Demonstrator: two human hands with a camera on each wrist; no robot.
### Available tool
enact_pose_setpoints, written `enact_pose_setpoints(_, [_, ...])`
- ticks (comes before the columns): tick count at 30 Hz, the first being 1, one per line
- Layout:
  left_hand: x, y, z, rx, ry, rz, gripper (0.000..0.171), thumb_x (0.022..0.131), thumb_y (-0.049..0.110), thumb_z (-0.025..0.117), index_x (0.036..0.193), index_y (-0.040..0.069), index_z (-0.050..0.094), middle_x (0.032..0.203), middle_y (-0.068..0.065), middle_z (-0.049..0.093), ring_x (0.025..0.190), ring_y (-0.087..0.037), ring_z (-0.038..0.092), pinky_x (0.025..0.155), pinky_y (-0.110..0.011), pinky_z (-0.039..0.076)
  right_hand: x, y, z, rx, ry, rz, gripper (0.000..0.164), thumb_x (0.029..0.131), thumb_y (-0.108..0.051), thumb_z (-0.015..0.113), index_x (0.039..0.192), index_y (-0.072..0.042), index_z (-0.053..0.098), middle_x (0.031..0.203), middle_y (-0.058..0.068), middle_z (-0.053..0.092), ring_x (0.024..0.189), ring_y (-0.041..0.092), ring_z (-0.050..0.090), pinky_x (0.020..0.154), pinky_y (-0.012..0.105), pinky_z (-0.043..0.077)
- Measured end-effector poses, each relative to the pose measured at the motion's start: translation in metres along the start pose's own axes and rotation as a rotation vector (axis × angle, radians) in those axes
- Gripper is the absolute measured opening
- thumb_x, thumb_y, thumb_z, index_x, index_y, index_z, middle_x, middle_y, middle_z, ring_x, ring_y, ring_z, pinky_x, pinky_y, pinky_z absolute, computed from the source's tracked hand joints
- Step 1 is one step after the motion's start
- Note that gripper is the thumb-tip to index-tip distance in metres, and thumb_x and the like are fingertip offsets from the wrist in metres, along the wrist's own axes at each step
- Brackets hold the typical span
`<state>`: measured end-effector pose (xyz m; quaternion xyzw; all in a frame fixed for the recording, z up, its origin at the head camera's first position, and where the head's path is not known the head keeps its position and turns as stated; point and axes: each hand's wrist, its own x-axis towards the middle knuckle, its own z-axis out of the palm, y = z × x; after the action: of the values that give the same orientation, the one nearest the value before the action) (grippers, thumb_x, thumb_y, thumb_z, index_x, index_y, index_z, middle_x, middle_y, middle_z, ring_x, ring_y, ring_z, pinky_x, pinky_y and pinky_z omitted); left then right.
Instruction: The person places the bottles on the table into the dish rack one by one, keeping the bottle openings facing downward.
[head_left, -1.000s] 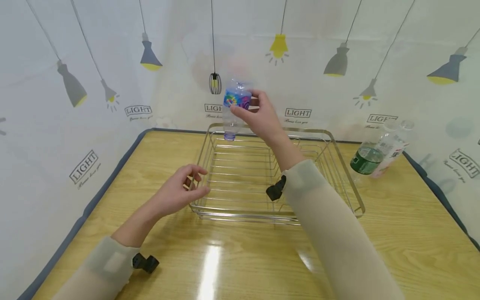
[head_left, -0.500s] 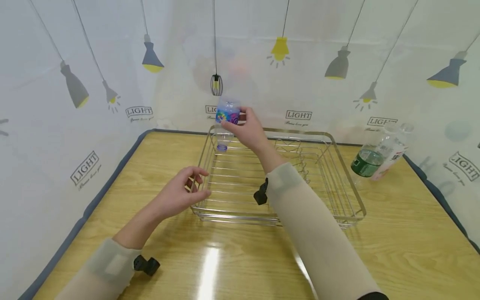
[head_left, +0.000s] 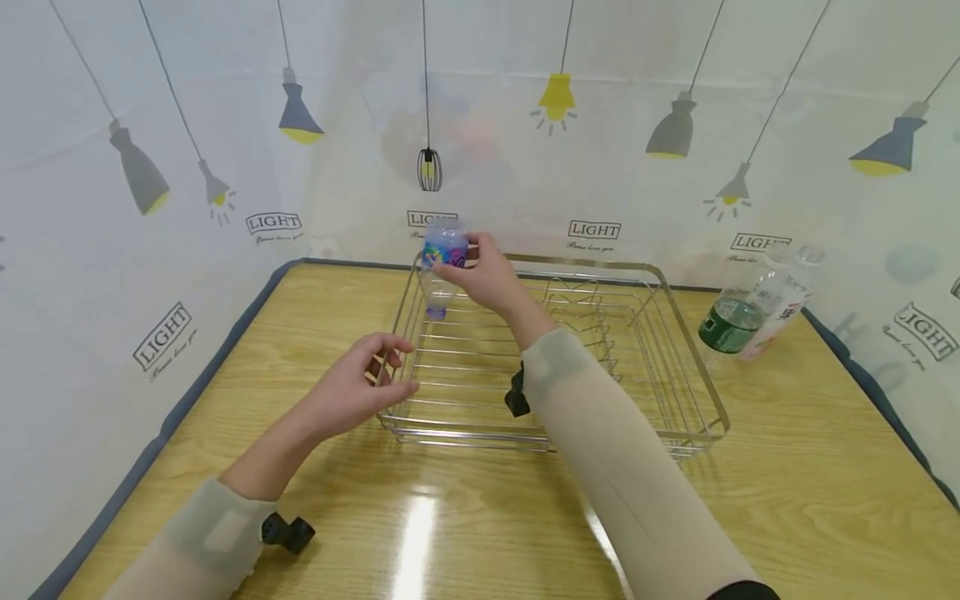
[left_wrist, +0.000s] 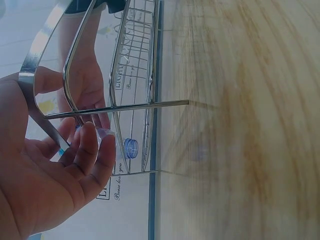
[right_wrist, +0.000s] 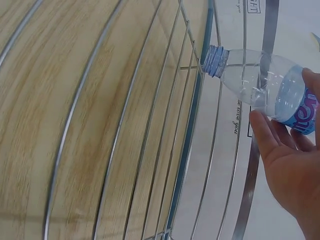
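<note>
Over table [head_left: 337, 517], with right grip [head_left: 491, 279] clamped on bottle [head_left: 438, 255] at rack's [head_left: 600, 264] ten o'clock, left grip [head_left: 351, 385] apart at nine.

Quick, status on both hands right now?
Left hand: loosely curled at the wire rack; whether it grips can't be told.
Right hand: closed, holding the plastic bottle.

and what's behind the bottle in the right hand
Behind the clear bottle, the printed wall sheet and part of the wire rack show. Whatever lies directly behind its coloured label and the right hand is covered.
</note>
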<state>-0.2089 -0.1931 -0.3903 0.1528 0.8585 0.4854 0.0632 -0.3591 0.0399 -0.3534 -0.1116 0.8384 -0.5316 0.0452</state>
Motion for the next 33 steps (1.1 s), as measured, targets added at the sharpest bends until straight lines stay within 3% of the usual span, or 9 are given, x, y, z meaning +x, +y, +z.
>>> enact_pose_setpoints(18, [-0.0003,0.0011,-0.0007,-0.012,-0.004,0.002,0.053,0.098,0.026,0.082,0.143,0.008,0.059,0.122,-0.019,0.053,0.095,-0.024,0.055,0.067,-0.031,0.052,0.0008,0.0055,0.0023,-0.043,-0.067,0.035,0.083,0.102,-0.043,0.079,0.164,-0.009,0.037,0.153,0.016,0.057,0.133,0.031,0.063,0.111,0.046,0.057])
enact_pose_setpoints(27, [0.0012,-0.0020,-0.0006,0.001,-0.004,0.000,0.051,0.098,0.026,0.082,0.141,0.010,0.060,0.123,-0.020,0.054,0.095,-0.024,0.056,0.068,-0.031,0.052,0.0013,0.0060,0.0036,-0.010,-0.096,0.071,0.081,0.102,-0.040,0.079,0.164,-0.010,0.038,0.154,0.018,0.058,0.126,0.036,0.068,0.113,0.053,0.056])
enact_pose_setpoints(33, [0.0006,-0.0022,-0.0004,-0.004,-0.010,-0.007,0.050,0.098,0.026,0.081,0.141,0.010,0.060,0.123,-0.021,0.053,0.095,-0.025,0.055,0.069,-0.031,0.052,0.0018,0.0079,0.0036,-0.031,-0.103,0.079,0.080,0.103,-0.036,0.080,0.165,-0.011,0.037,0.154,0.017,0.058,0.129,0.035,0.067,0.111,0.050,0.057])
